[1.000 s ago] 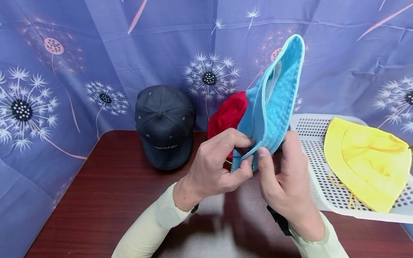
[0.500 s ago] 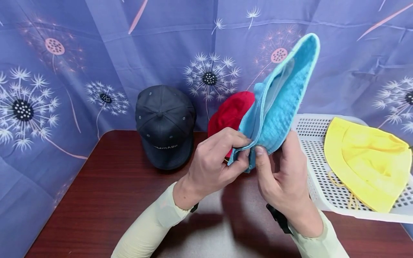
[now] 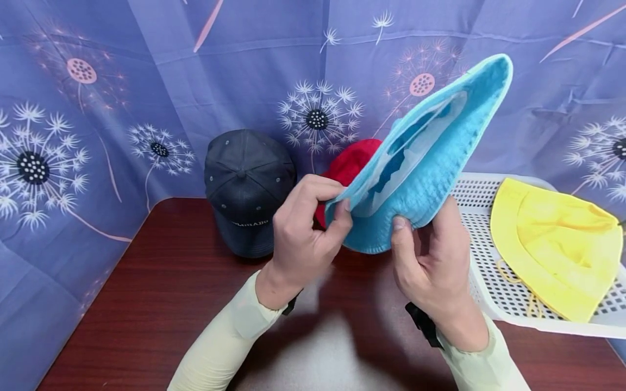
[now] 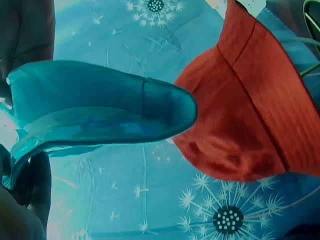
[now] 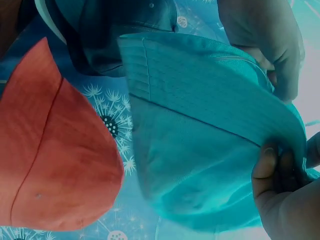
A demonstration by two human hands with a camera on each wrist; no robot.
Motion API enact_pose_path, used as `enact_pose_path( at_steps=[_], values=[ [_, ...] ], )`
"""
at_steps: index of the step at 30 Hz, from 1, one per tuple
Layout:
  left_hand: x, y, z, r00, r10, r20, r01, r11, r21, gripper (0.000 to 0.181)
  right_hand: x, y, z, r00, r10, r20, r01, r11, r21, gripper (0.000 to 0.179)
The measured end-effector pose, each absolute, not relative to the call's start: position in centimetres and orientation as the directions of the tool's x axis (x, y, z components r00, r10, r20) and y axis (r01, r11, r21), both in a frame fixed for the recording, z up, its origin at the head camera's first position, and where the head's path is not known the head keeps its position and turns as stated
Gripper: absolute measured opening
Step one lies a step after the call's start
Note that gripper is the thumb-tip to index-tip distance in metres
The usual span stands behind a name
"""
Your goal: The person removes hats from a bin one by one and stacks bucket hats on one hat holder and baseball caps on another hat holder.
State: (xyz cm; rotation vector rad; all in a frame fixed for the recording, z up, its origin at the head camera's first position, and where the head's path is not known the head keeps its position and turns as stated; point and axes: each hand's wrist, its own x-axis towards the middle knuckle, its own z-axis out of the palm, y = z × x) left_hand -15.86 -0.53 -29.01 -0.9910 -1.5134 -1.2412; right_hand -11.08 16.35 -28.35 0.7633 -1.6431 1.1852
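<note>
A light blue bucket hat (image 3: 430,163) is held up in the air between both hands, its opening facing the head camera and a pale inner band showing. My left hand (image 3: 308,233) pinches the brim at its left end between thumb and fingers. Lower on the brim, my right hand (image 3: 435,271) grips it with the thumb inside and the fingers behind. Right behind the blue hat is a red bucket hat (image 3: 354,160), partly covered by it in the head view. The right wrist view shows the outside of the blue hat's crown (image 5: 200,165), with the fingers curled on the brim.
A dark cap (image 3: 244,190) with lettering sits at the back of the brown table (image 3: 146,293), left of the hands. At the right, a white perforated basket (image 3: 481,217) holds a yellow bucket hat (image 3: 557,250). A patterned blue cloth (image 3: 220,81) hangs behind.
The left hand has moved left and slightly up with its end of the brim. The blue hat has spread wider and leans further right, showing more of its inside. The right hand has barely moved.
</note>
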Motion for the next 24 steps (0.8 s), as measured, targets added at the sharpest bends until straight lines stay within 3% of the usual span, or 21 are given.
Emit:
enact_pose_path(
  at_steps=[4, 11, 18, 24],
  values=[
    [-16.1, -1.1, -28.7, -0.282, -0.034, 0.959, 0.940, 0.191, 0.283, 0.009, -11.2, 16.6, -28.3, -0.371, 0.075, 0.926, -0.864, 0.338, -0.373, 0.041],
    [-16.6, -2.0, -28.2, -0.258, -0.108, 0.960, 0.939, 0.204, 0.276, 0.011, -11.5, 17.6, -28.1, -0.389, 0.164, 0.906, -0.815, 0.398, -0.422, 0.034],
    [-17.1, -2.6, -27.8, -0.262, -0.156, 0.952, 0.943, 0.169, 0.287, 0.015, -12.0, 18.9, -27.7, -0.371, 0.243, 0.896, -0.726, 0.526, -0.443, 0.030],
    [-17.6, -3.0, -27.8, -0.258, -0.217, 0.941, 0.941, 0.163, 0.295, 0.011, -12.3, 19.7, -27.3, -0.338, 0.362, 0.869, -0.678, 0.547, -0.491, 0.031]
  ],
)
